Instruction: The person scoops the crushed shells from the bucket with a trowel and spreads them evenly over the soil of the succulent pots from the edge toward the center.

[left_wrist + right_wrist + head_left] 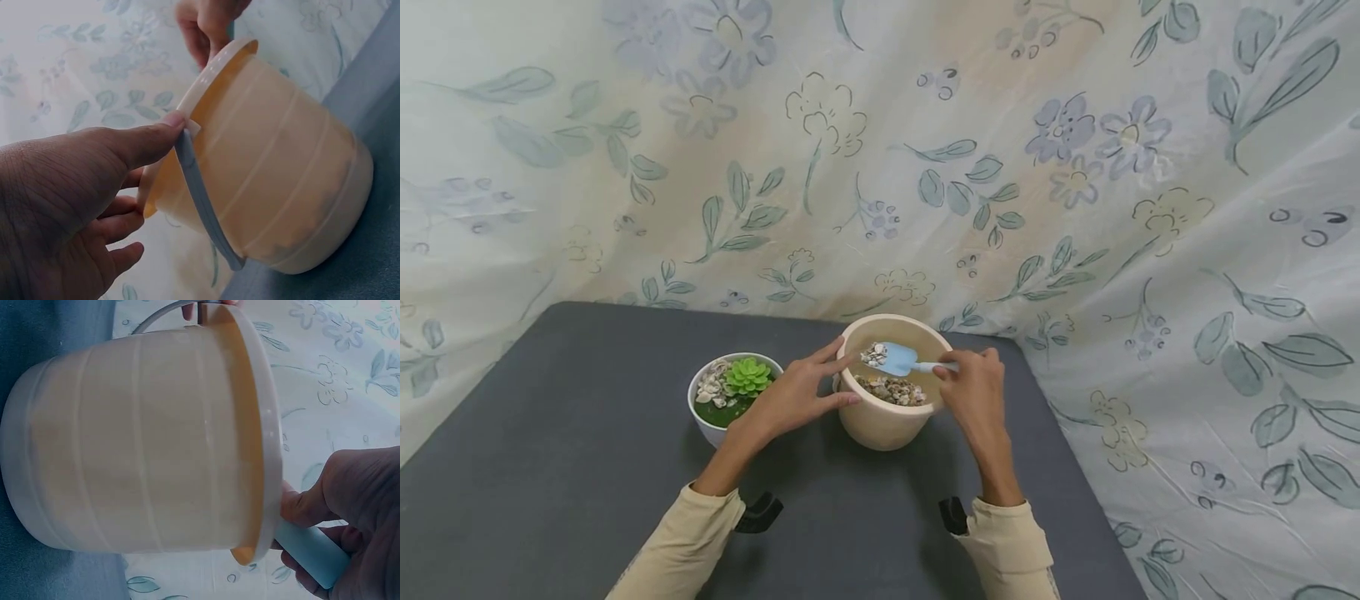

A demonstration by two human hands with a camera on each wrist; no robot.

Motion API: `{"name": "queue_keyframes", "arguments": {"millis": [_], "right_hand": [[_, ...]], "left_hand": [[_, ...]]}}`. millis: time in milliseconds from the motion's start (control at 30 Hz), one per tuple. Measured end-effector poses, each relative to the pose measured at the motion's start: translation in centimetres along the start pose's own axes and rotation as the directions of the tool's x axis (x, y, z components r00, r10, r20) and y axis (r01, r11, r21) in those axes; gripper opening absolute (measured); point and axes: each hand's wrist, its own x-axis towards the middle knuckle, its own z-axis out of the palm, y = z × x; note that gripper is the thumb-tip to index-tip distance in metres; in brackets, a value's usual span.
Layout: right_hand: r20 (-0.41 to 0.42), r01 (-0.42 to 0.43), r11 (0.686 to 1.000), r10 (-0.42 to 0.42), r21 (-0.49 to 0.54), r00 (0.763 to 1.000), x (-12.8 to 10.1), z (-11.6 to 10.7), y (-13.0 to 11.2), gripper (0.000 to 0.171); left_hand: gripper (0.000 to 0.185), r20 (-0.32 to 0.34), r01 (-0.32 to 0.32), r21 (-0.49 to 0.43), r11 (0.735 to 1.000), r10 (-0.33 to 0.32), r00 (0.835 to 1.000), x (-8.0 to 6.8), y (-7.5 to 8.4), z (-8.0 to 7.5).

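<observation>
A dark grey desk (550,467) is seen from above, backed by a floral cloth (1075,167). Near the desk's far edge, towards its right corner, one cream bucket (887,421) stands, partly filled with small pebbles (895,390). The bucket's rim is steadied by the left hand (793,396), with the thumb pressed on the rim where the grey bail handle (203,200) is hinged and the fingers curved round the wall. One light blue scoop (901,358) is gripped by its handle in the right hand (973,392) and held just above the pebbles, loaded with a small heap of them.

Just left of the bucket, behind the left hand, one white pot (703,417) is set, holding one green succulent (747,377) with pebbles already laid beside it.

The step in hand appears to be scooping pebbles. The next move would call for the loaded scoop to be lifted level over the rim and carried left to the pot without spilling.
</observation>
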Motion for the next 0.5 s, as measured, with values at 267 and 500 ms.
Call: {"name": "queue_keyframes", "arguments": {"millis": [267,500], "right_hand": [[0.007,-0.032,0.999,0.032,0.017,0.999,-0.1,-1.3,-0.4,0.018],[0.002,-0.038,0.999,0.038,0.035,0.999,-0.3,-2.8,-1.3,0.018]], "left_hand": [[0.073,0.001,0.001,0.008,1.0,-0.001,1.0,-0.2,0.3,-0.2],[0.078,-0.021,0.018,0.021,1.0,-0.018,1.0,-1.1,0.4,-1.0]]}}
